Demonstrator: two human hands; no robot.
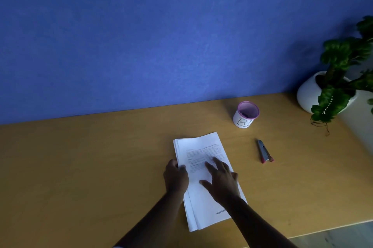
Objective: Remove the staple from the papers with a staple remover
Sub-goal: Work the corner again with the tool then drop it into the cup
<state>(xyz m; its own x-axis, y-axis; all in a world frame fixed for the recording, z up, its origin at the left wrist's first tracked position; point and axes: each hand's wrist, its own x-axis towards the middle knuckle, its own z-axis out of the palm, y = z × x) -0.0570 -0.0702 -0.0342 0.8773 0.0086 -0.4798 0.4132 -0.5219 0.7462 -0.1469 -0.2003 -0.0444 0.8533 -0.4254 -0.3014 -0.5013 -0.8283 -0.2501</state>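
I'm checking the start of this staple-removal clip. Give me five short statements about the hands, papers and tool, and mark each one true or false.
1. Both hands rest on the papers. True: the left hand is at their left edge and the right hand lies flat on top.
2. The right hand holds the staple remover. False: it lies untouched on the desk, right of the papers.
3. The cup stands upright beyond the papers. True.
4. The cup stands on the papers. False: it stands on bare desk, apart from them.
5. A potted plant sits at the desk's far left. False: far right.
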